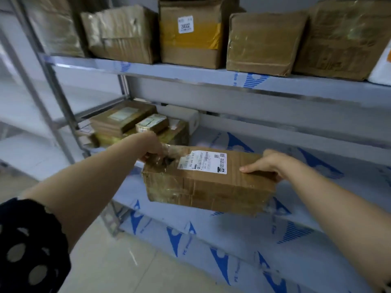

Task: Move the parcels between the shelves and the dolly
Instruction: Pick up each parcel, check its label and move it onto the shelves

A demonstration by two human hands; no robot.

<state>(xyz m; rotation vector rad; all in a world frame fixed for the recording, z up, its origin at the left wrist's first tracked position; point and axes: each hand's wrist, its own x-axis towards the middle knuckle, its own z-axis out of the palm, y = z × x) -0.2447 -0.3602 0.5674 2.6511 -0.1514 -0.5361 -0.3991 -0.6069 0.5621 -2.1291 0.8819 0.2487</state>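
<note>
My left hand (151, 150) curls over the parcel's (207, 182) taped corner and my right hand (268, 166) pinches its other end, thumb on top, at the middle shelf's (306, 149) front edge, where glossy tape could let it slip and drop.

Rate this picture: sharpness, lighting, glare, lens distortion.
Head view: soft, even light, no hard shadows. Head view: the wide lens bows the upper shelf edge. Head view: the parcel gripped by the left hand and right hand is sharpest, though small print on its label is unreadable; tape by the left hand glints. Head view: boxes on the upper shelf look soft.
</note>
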